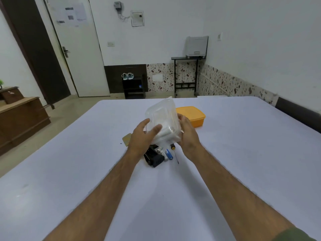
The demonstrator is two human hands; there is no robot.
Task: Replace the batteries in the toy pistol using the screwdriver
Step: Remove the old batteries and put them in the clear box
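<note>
I hold a clear plastic container (163, 117) tilted above the table, my left hand (142, 136) gripping its left side and my right hand (188, 134) gripping its right side. Something white lies inside it near the lower edge. Beneath it on the table lies the black toy pistol (153, 158). Loose batteries (166, 153), one blue, rest just right of the pistol. A thin screwdriver (175, 154) with a dark and orange handle lies right of the batteries, its tip pointing toward me.
An orange lidded box (192, 116) sits on the white table (86, 171) behind my right hand. A small tan card-like piece (126, 139) lies left of my left hand. Beyond the table are a door, a shoe rack and a side table.
</note>
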